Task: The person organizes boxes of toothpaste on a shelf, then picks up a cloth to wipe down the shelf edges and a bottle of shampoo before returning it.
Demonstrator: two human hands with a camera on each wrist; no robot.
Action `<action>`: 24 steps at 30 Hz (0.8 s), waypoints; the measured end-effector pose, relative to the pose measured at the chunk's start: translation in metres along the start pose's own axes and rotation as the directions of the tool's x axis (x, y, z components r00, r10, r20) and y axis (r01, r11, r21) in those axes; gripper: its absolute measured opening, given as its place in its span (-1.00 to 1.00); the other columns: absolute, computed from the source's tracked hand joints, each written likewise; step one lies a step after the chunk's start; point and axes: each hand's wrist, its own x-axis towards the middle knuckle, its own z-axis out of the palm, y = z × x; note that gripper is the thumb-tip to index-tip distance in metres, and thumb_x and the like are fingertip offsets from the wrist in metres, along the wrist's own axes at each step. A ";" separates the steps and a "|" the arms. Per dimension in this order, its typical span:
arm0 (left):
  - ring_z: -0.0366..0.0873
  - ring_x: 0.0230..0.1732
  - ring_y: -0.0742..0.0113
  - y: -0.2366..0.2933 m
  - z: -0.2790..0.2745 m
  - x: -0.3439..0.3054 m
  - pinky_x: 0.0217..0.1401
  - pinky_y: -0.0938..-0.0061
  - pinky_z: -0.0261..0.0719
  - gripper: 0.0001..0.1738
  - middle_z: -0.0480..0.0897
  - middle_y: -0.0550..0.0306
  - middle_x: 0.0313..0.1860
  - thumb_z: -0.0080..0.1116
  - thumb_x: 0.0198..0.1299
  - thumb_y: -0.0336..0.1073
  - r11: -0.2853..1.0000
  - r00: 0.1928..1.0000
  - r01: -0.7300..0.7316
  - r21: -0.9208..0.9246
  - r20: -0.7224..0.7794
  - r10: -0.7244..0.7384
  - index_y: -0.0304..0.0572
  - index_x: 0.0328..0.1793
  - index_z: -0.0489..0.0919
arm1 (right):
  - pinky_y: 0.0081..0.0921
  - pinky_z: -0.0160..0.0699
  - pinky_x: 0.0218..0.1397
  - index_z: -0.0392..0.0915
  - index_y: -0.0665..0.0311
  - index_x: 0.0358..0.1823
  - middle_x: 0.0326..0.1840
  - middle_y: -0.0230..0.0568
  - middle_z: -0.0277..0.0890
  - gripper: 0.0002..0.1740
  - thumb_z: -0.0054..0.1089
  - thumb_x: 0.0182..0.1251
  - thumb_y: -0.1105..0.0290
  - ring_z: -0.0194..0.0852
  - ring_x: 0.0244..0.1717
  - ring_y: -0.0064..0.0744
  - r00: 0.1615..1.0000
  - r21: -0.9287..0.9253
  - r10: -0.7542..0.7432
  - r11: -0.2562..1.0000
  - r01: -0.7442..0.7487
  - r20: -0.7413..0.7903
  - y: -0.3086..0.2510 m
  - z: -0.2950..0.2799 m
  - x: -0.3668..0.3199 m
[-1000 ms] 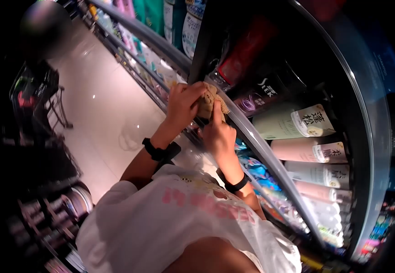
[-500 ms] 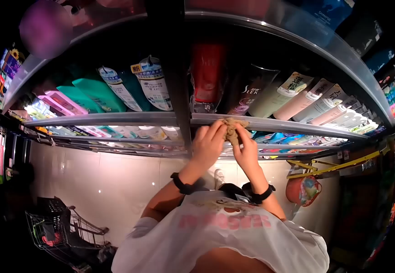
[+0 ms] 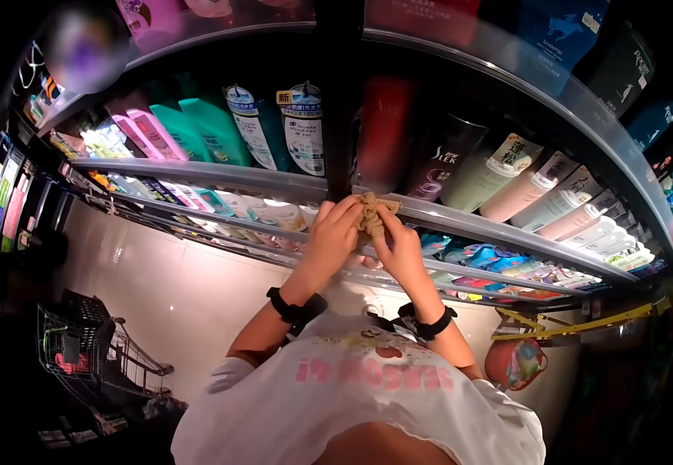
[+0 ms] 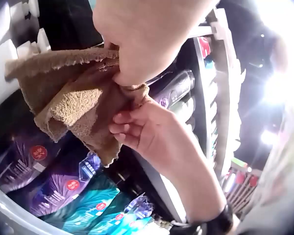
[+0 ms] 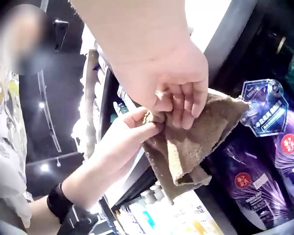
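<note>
A crumpled brown cloth (image 3: pixel 372 215) is held between both hands just in front of the shelf's clear front rail (image 3: pixel 445 211). The left hand (image 3: pixel 335 236) pinches it from the left in the head view. From the right, the right hand (image 3: pixel 402 252) grips it with curled fingers. In the left wrist view the cloth (image 4: pixel 73 98) hangs in loose folds, its frayed edges showing, below the left hand (image 4: pixel 142 39). The right wrist view shows the left hand's thumb and finger pinching a gathered part of the cloth (image 5: pixel 196 142), beside the right hand's bent fingers (image 5: pixel 179 105).
Shampoo bottles stand behind the rail: white (image 3: pixel 303 136), dark (image 3: pixel 446 159), green (image 3: pixel 491 174) and pink (image 3: pixel 522 186). Lower shelves hold coloured packs (image 3: pixel 483 256). A shopping cart (image 3: pixel 100 349) stands on the floor at left, a red basket (image 3: pixel 513 364) and yellow frame (image 3: pixel 576 324) at right.
The head view has turned from a steep slant to nearly level, then slightly the other way. Both hands still hold the cloth, which now sits close to the dark upright between shelf sections.
</note>
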 end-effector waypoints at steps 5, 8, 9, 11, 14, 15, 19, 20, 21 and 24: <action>0.40 -0.12 0.00 0.009 0.016 -0.003 -0.03 0.33 0.40 -0.59 0.50 -0.01 -0.01 0.04 -0.18 -0.60 0.963 0.992 0.121 -0.241 -0.013 -0.128 -0.36 -0.08 0.49 | -0.45 0.45 -0.41 0.43 0.30 0.02 -0.39 0.04 0.48 -0.55 0.03 -0.01 0.53 0.48 -0.52 -0.18 0.995 0.019 -0.034 0.999 0.036 -0.092 0.009 -0.010 -0.004; 0.42 -0.11 0.01 0.022 0.025 -0.002 -0.04 0.31 0.42 -0.59 0.52 -0.05 -0.06 0.08 -0.19 -0.56 0.913 0.994 0.110 -0.394 0.036 -0.104 -0.36 -0.09 0.50 | -0.44 0.48 -0.42 0.46 0.33 -0.08 -0.30 0.01 0.52 -0.64 0.04 0.01 0.50 0.54 -0.47 -0.14 0.993 -0.001 0.016 1.000 -0.016 -0.117 0.010 -0.026 -0.008; 0.41 -0.09 0.00 0.020 0.026 -0.004 -0.03 0.32 0.41 -0.62 0.49 -0.07 -0.06 0.08 -0.19 -0.55 0.905 0.992 0.124 -0.408 0.048 -0.114 -0.37 -0.12 0.47 | -0.44 0.48 -0.42 0.46 0.33 -0.08 -0.30 0.01 0.53 -0.63 0.04 0.01 0.51 0.53 -0.49 -0.16 0.997 -0.028 0.004 1.000 -0.006 -0.074 0.010 -0.029 -0.009; 0.40 -0.08 -0.02 0.018 0.024 -0.006 -0.01 0.33 0.39 -0.64 0.47 -0.08 -0.05 0.08 -0.19 -0.53 0.893 0.990 0.137 -0.428 0.045 -0.130 -0.38 -0.16 0.43 | -0.45 0.47 -0.45 0.47 0.32 -0.05 -0.31 0.00 0.54 -0.61 0.04 -0.01 0.52 0.50 -0.53 -0.20 0.996 -0.031 -0.087 0.996 0.087 -0.020 -0.003 -0.041 -0.008; 0.32 0.01 -0.07 0.014 -0.002 -0.004 0.09 0.28 0.30 -0.63 0.29 -0.15 0.09 0.08 -0.25 -0.54 0.891 0.976 0.180 -0.417 -0.034 -0.214 -0.30 -0.25 0.25 | -0.41 0.48 -0.32 0.46 0.33 0.01 -0.15 -0.01 0.49 -0.53 0.05 -0.05 0.56 0.52 -0.33 -0.18 0.966 -0.026 -0.257 0.966 0.258 0.043 -0.051 -0.067 0.007; 0.36 0.00 -0.05 0.013 -0.010 0.003 0.09 0.31 0.32 -0.65 0.33 -0.15 0.05 0.08 -0.23 -0.54 0.870 0.976 0.139 -0.474 -0.081 -0.200 -0.30 -0.26 0.25 | -0.36 0.46 -0.21 0.44 0.32 0.03 -0.04 0.01 0.43 -0.50 0.06 -0.07 0.57 0.46 -0.18 -0.12 0.916 -0.157 -0.400 0.904 0.398 0.022 -0.065 -0.076 0.016; 0.48 -0.04 -0.04 0.010 -0.020 0.006 0.04 0.38 0.41 -0.66 0.46 -0.15 -0.02 0.04 -0.15 -0.54 0.793 0.947 0.290 -0.535 0.044 -0.317 -0.31 -0.17 0.30 | -0.26 0.31 0.10 0.34 0.37 0.13 0.13 0.02 0.29 -0.39 0.06 -0.12 0.58 0.25 0.11 0.04 0.784 -0.455 -0.612 0.671 0.585 0.104 -0.113 -0.096 0.050; 0.48 -0.04 -0.04 0.013 -0.019 0.010 0.04 0.38 0.41 -0.66 0.46 -0.15 -0.02 0.04 -0.15 -0.54 0.788 0.950 0.284 -0.546 0.049 -0.309 -0.31 -0.17 0.30 | -0.28 0.31 0.08 0.31 0.43 0.12 0.07 0.02 0.31 -0.38 0.08 -0.12 0.55 0.29 0.03 0.00 0.771 -0.538 -0.626 0.612 0.579 0.117 -0.119 -0.093 0.059; 0.50 -0.05 -0.06 0.016 -0.016 0.017 0.01 0.38 0.44 -0.58 0.49 -0.17 -0.02 0.04 -0.13 -0.52 0.792 0.946 0.295 -0.534 0.050 -0.319 -0.32 -0.05 0.31 | -0.29 0.32 0.07 0.29 0.49 0.11 0.00 0.01 0.33 -0.37 0.11 -0.12 0.53 0.33 -0.05 -0.03 0.759 -0.616 -0.637 0.547 0.567 0.133 -0.123 -0.090 0.067; 0.46 0.01 -0.16 0.018 -0.010 0.030 0.05 0.33 0.44 -0.30 0.43 -0.24 0.10 0.07 -0.14 -0.46 0.711 0.932 0.346 -0.613 0.141 -0.333 -0.29 0.26 0.23 | -0.37 0.34 -0.05 0.34 0.52 -0.03 -0.20 -0.06 0.38 -0.46 0.14 -0.13 0.44 0.36 -0.17 -0.14 0.752 -0.795 -0.625 0.340 0.503 0.208 -0.128 -0.082 0.093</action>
